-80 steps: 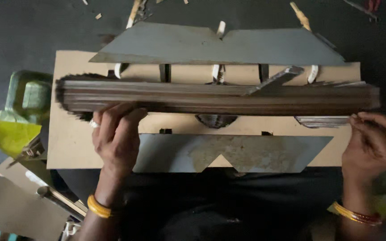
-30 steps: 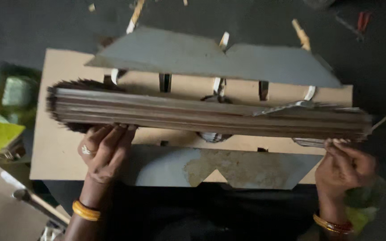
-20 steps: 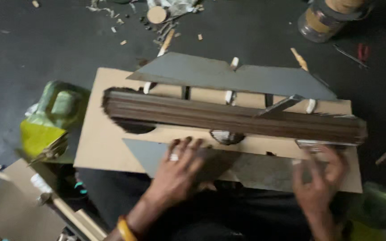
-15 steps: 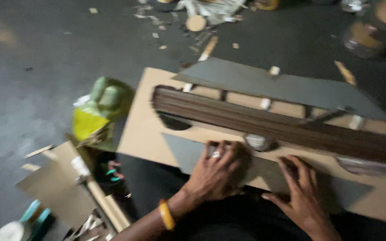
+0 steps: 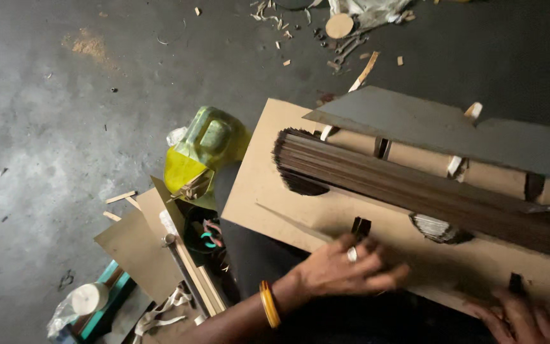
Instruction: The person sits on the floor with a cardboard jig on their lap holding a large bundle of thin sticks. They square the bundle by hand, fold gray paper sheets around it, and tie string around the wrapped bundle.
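A long bundle of thin dark strips [image 5: 415, 191] lies across a tan cardboard board [image 5: 268, 191] that has dark slots and pale wooden pegs. A grey sheet [image 5: 440, 124] leans over the board's far side. My left hand [image 5: 345, 272], with a ring and a yellow bangle at the wrist, rests flat on the board's near edge beside a dark slot [image 5: 360, 227], fingers stretched out and holding nothing. My right hand [image 5: 533, 316] lies flat on the near edge at the bottom right, partly cut off by the frame, next to another slot.
A green and yellow plastic can [image 5: 206, 143] stands left of the board. Cardboard offcuts [image 5: 136, 250], wooden sticks, scissors with coloured handles [image 5: 209, 234] and a white roll [image 5: 88, 298] crowd the lower left. Wood scraps and a round disc [image 5: 339, 25] litter the grey floor beyond.
The view has swung left and down. Both hands left the bundle's ends and came to the board's near edge. The grey sheet that lay under them is no longer in view.
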